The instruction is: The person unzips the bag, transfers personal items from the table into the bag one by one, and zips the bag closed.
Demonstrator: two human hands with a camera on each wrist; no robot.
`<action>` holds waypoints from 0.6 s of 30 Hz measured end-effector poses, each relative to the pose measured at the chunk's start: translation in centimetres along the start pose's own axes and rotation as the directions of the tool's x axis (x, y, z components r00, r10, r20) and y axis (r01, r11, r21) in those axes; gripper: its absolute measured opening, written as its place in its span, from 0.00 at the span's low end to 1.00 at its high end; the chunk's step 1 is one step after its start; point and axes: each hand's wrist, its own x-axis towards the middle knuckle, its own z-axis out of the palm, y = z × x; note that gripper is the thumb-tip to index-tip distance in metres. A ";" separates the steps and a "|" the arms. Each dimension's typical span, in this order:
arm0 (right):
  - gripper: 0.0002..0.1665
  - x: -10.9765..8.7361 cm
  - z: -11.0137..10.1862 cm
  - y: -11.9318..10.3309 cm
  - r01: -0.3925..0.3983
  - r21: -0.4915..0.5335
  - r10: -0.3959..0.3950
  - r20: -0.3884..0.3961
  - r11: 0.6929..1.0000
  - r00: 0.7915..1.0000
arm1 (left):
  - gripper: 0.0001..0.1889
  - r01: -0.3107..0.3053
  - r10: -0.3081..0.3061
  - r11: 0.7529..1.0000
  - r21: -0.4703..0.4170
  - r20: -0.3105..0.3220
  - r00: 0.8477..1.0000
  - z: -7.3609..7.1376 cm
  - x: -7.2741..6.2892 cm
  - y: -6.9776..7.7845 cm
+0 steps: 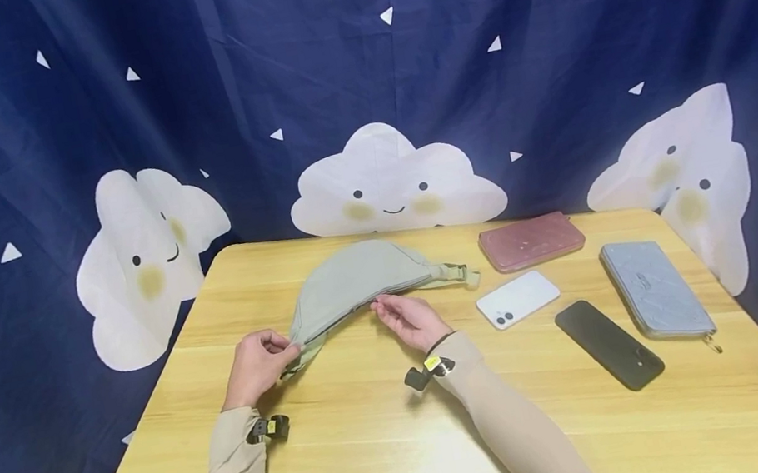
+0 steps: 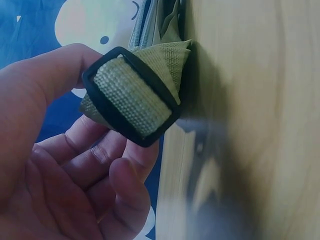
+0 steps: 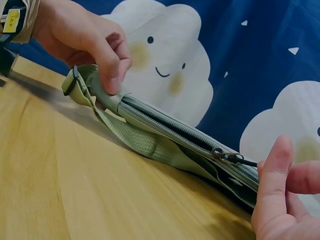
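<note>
A pale green waist bag [image 1: 356, 278] lies at the back of the table, its curved edge away from me. My left hand [image 1: 261, 365] pinches the bag's left end between thumb and fingers. Beside that hand, the webbing strap [image 3: 145, 145] passes through a black strap slider [image 2: 150, 77]. My right hand [image 1: 409, 320] is at the middle of the bag's front edge, pinching the dark zipper pull [image 3: 242, 160]. In the right wrist view, the zipper teeth are parted between the left end and the slider. A buckle [image 1: 457, 272] hangs at the bag's right end.
To the right lie a dark red wallet [image 1: 530, 241], a white phone [image 1: 518, 299], a black phone [image 1: 609, 344] and a blue-grey zip wallet [image 1: 657, 287]. Behind the wooden table [image 1: 358, 460] hangs a dark blue curtain [image 1: 315, 45] with clouds.
</note>
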 end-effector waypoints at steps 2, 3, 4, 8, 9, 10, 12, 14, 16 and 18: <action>0.09 0.0 0.0 0.0 -0.001 0.002 0.001 -0.003 1.000 1.000 | 0.09 0.001 -0.001 1.000 0.002 0.001 1.000 0.0 0.0 -0.1; 0.09 0.0 0.0 -0.1 -0.002 -0.001 0.002 -0.004 1.000 1.000 | 0.09 0.002 -0.002 1.000 0.003 0.001 1.000 0.0 0.0 -0.1; 0.10 0.0 0.0 -0.1 -0.003 -0.004 0.003 -0.005 1.000 1.000 | 0.09 0.001 -0.001 1.000 0.004 0.000 1.000 0.0 0.0 -0.1; 0.17 0.1 -0.2 -0.2 -0.002 -0.002 0.002 -0.007 1.000 1.000 | 0.10 0.000 0.000 1.000 0.004 0.000 1.000 0.0 0.0 0.1; 0.18 0.1 -0.2 -0.2 0.000 0.003 0.000 -0.010 1.000 1.000 | 0.10 -0.001 0.001 1.000 0.004 -0.001 1.000 0.0 0.0 0.2; 0.19 0.1 -0.3 -0.2 0.005 0.007 -0.005 -0.012 1.000 1.000 | 0.10 -0.001 0.001 1.000 0.005 -0.002 1.000 0.0 0.0 0.2; 0.18 0.1 -0.3 -0.3 0.009 0.012 -0.009 -0.014 1.000 1.000 | 0.10 -0.002 0.002 1.000 0.007 -0.003 1.000 -0.1 -0.1 0.3; 0.17 0.1 -0.3 -0.4 0.007 0.012 -0.007 -0.016 1.000 1.000 | 0.10 -0.002 0.002 1.000 0.007 -0.001 1.000 -0.1 -0.1 0.3; 0.17 0.1 -0.3 -0.4 0.000 0.009 0.001 -0.013 1.000 1.000 | 0.09 -0.002 0.002 1.000 0.008 0.000 1.000 -0.1 -0.1 0.3; 0.18 0.1 -0.4 -0.5 -0.007 0.006 0.007 -0.009 1.000 1.000 | 0.09 -0.001 0.001 1.000 0.006 0.003 1.000 -0.1 -0.1 0.3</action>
